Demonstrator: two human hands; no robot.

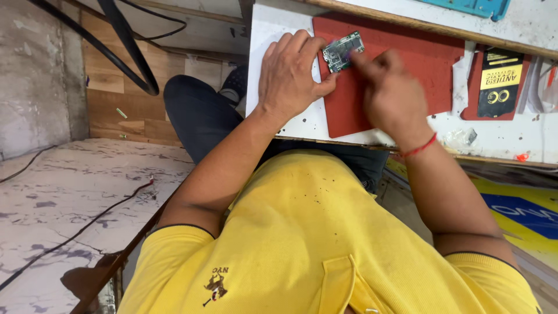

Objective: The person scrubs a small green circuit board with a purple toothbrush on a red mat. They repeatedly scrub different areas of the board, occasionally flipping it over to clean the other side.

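**Circuit board held on work mat**

The left hand (289,72) grasps 1 small green circuit board (343,51) by its left edge, thumb below and fingers above. The board lies over the upper left part of the red mat (407,64) on the white table (279,23). The right hand (392,96) touches the board's right edge with its fingertips; whether it pinches anything there cannot be told. A black and yellow packet (500,81) lies well apart, to the right.
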